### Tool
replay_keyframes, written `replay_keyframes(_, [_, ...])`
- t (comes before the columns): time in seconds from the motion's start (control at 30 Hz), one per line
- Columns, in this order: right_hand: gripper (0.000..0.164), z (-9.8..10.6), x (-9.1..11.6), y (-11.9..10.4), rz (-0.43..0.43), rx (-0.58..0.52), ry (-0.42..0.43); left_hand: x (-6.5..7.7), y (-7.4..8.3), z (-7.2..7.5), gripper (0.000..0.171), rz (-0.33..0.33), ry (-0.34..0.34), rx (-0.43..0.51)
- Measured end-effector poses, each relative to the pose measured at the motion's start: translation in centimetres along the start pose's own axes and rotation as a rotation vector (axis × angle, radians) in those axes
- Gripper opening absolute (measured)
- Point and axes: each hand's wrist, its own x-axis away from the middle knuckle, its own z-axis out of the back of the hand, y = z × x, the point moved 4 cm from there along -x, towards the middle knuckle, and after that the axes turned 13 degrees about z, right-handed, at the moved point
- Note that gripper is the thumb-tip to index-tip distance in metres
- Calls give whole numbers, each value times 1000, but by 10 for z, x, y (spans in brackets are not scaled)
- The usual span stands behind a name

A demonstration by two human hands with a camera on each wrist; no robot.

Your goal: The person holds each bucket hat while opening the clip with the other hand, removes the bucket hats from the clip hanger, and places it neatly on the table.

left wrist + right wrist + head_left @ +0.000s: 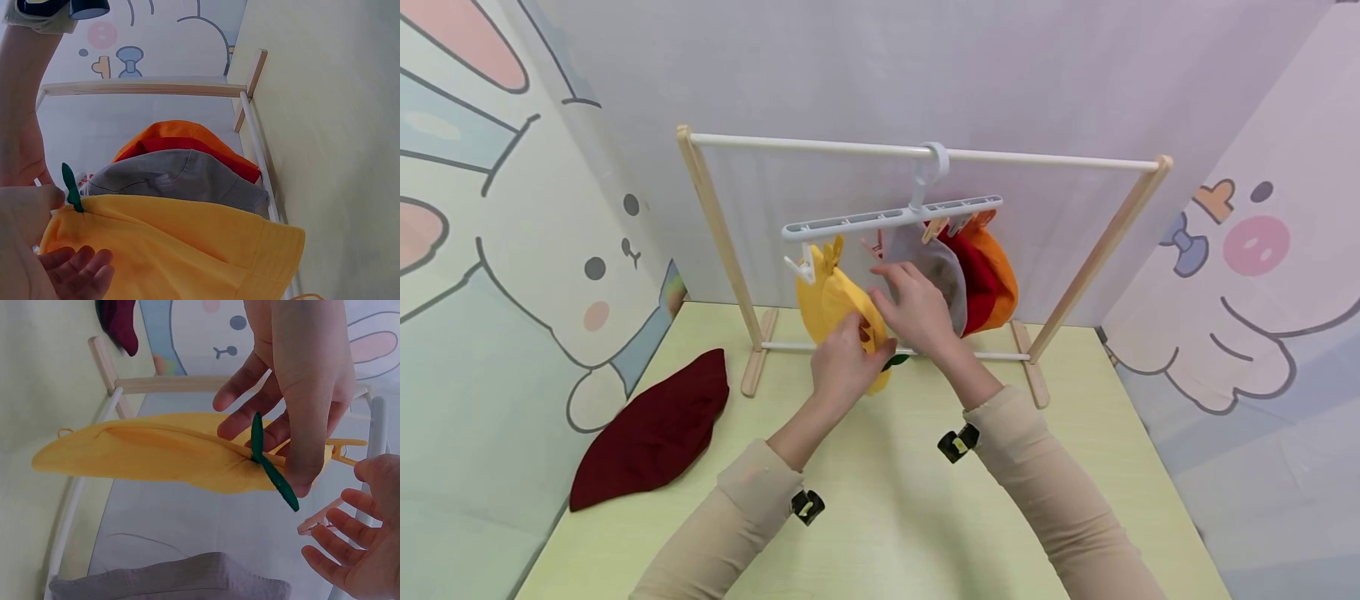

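A yellow hat (817, 302) with a green leaf (258, 440) on its crown hangs by a yellow clip (832, 252) from the left part of a grey clip hanger (880, 219). My left hand (844, 363) pinches the hat near the leaf, thumb on one side and fingers on the other. Just right of the hat is my right hand (917, 310), its fingers loosely spread and holding nothing, close below a pink clip (874, 244). A white clip (803, 265) dangles beside the yellow one. Grey (928, 254), red (973, 275) and orange (1000, 267) hats hang farther right.
The hanger hooks over the white top bar (812, 146) of a wooden-legged rack. A dark red hat (658, 425) lies on the pale table (880, 517) to the left. Printed fabric walls (1045, 75) enclose the back and sides.
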Motion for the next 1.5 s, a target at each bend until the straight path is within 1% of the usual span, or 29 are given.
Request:
replay_keyframes(0.1, [36, 0, 1, 0, -7, -3, -1, -2, 1, -2, 46, 19, 4, -12])
replay_keyframes(0.17, [36, 0, 1, 0, -7, -5, 2, -3, 1, -3, 46, 23, 1, -14])
replay_keyframes(0.4, [35, 1, 0, 2, 29, -2, 34, -6, 1, -3, 26, 32, 1, 4])
replay_keyframes(0.53, [34, 1, -1, 2, 35, 4, 39, -7, -1, -2, 21, 22, 13, -5])
replay_keyframes(0.67, [36, 0, -3, -1, 34, -16, 40, -7, -3, 0, 18, -13, 23, -5])
replay_keyframes(0.83, [41, -2, -7, -7, 37, -63, 39, -5, -5, 4, 16, -84, 38, -1])
replay_keyframes(1.0, [45, -2, -10, -10, 40, -82, 56, -4, -8, 8, 17, -136, 57, -15])
replay_keyframes(1.2, [52, -4, -12, -7, 16, -110, 40, -3, -11, 12, 15, -161, 58, -14])
replay_keyframes(1.4, [55, -7, -16, -4, -27, -192, 14, -2, -13, 16, 12, -178, 33, -7])
replay_keyframes(1.5, [55, -8, -18, -5, -31, -236, 11, 0, -14, 18, 11, -191, 17, 15])
